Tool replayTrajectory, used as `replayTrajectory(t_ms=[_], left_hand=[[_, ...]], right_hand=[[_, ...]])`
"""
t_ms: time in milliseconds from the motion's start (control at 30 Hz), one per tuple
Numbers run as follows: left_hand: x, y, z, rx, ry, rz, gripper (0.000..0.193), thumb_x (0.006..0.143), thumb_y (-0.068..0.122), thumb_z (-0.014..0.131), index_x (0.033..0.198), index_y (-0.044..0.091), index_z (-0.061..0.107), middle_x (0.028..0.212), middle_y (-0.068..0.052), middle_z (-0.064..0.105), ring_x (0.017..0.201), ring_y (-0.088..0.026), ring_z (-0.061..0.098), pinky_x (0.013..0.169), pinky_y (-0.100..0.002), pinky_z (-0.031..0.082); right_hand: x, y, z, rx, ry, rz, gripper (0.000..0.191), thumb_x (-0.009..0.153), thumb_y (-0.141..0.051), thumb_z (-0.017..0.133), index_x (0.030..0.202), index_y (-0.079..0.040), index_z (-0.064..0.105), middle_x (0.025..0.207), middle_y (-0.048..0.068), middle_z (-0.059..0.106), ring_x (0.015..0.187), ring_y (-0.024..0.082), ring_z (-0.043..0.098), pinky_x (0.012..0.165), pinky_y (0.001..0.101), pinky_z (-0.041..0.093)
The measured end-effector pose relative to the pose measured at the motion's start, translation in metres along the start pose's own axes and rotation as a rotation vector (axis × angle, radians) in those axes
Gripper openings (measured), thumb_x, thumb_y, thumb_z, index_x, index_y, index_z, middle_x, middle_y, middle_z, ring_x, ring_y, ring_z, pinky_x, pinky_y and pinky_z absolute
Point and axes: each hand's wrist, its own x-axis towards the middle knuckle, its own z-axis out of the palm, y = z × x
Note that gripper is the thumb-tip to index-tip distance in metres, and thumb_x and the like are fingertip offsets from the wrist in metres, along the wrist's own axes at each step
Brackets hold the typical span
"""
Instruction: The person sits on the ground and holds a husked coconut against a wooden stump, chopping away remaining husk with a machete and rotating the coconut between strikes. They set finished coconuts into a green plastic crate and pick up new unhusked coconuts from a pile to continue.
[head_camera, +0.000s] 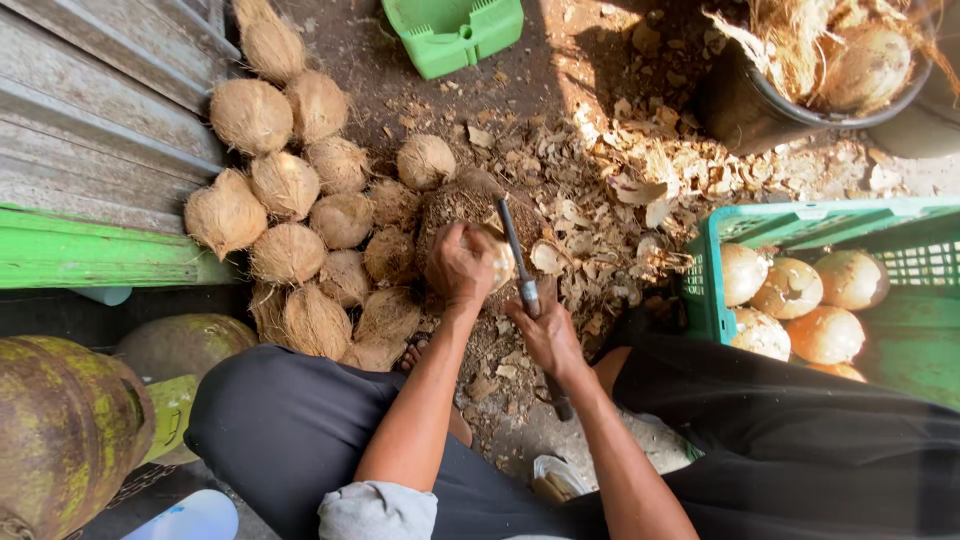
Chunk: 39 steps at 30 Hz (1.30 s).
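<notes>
Meanwhile left hand (462, 265) grips coconut (497, 262), right hand (545, 335) grips blade (518, 262); green crate (705, 290) w/ peeled coconuts (790, 290).

An outdoor coconut-husking yard on bare earth is shown. A heap of husked brown coconuts (300, 215) is stacked against a corrugated metal wall (90, 110); shell chips (620, 190) are strewn over the dirt; peeled coconuts are collected in a green plastic crate (800, 225); fibrous husk is piled in a black tub (750, 110).
</notes>
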Motion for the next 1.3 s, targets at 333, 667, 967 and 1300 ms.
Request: replayTrajectory(t_ms=[333,667,967,1300], left_hand=[[0.001,-0.014,0.005,0.054,-0.111,0.254,0.019,0.098,0.027,0.058,0.096,0.012,0.071,0.096,-0.007,0.074,0.082,-0.022,0.066,0.069,-0.036,0.054],[0.004,-0.005,-0.009,0.480,0.200,0.456,0.047,0.080,0.067,0.070,0.100,0.025,0.071,0.118,-0.019,0.070,0.104,-0.033,0.066,0.092,-0.055,0.050],[0.005,-0.018,-0.013,-0.041,-0.156,0.289,0.064,0.079,0.057,0.078,0.119,0.009,0.067,0.116,-0.012,0.069,0.102,-0.027,0.066,0.089,-0.044,0.054],[0.006,-0.022,0.002,-0.171,-0.085,-0.037,0.031,0.100,0.040,0.060,0.107,0.014,0.075,0.108,-0.005,0.075,0.090,-0.017,0.072,0.079,-0.034,0.060]], right_hand=[[-0.002,0.019,-0.002,0.245,0.016,-0.077,0.032,0.096,-0.034,0.064,0.087,-0.003,0.066,0.062,0.000,0.055,0.046,0.013,0.045,0.040,0.0311,0.040],[0.009,0.038,0.002,0.373,-0.003,0.097,0.036,0.095,-0.036,0.071,0.083,-0.005,0.056,0.053,-0.001,0.047,0.040,0.011,0.042,0.037,0.0317,0.041],[-0.009,0.024,0.002,0.328,-0.054,0.108,0.037,0.095,-0.038,0.071,0.077,-0.008,0.058,0.052,0.000,0.047,0.042,0.012,0.045,0.040,0.0309,0.037],[-0.004,0.022,0.002,0.195,0.029,-0.144,0.033,0.099,-0.041,0.064,0.079,-0.016,0.055,0.060,-0.002,0.050,0.047,0.010,0.043,0.044,0.0308,0.042]])
